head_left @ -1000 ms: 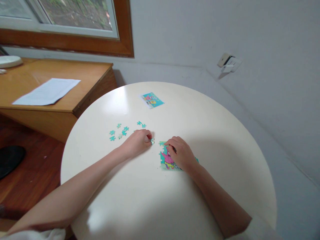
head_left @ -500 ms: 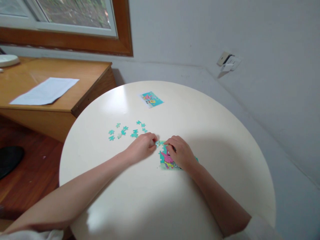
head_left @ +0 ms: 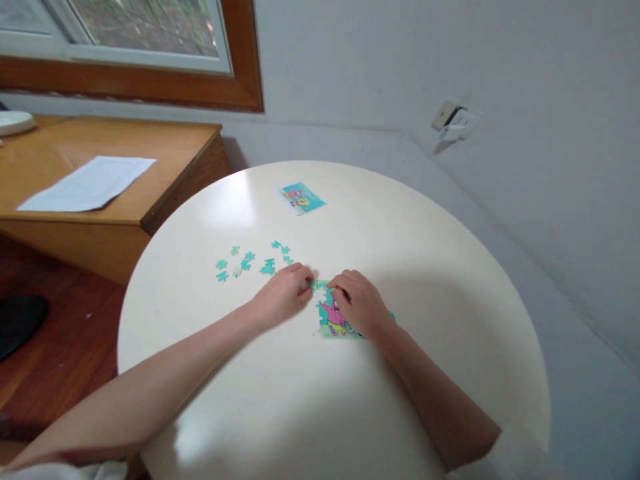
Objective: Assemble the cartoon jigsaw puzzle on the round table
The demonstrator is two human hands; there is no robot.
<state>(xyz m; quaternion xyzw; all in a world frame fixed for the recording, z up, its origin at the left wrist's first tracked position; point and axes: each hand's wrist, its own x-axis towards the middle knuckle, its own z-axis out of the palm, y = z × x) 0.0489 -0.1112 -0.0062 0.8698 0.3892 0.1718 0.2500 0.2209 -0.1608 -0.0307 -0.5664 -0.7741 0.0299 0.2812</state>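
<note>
On the round cream table (head_left: 310, 400) lies a partly assembled puzzle (head_left: 334, 319) with a pink figure on teal. My right hand (head_left: 361, 305) rests curled on the puzzle and covers its right side. My left hand (head_left: 283, 291) is closed in a pinch on a small teal puzzle piece (head_left: 315, 285) at the puzzle's upper left corner, right beside my right fingertips. Several loose teal pieces (head_left: 250, 261) lie scattered just left of my left hand.
A small picture card (head_left: 302, 198) lies at the far side of the table. A wooden desk (head_left: 100, 200) with a white sheet of paper (head_left: 88, 182) stands to the left under a window. A wall socket (head_left: 456, 122) is on the right wall.
My left hand slid right with the teal piece, from a gap away to the puzzle's upper left corner by my right fingers. My right hand stayed on the puzzle.
</note>
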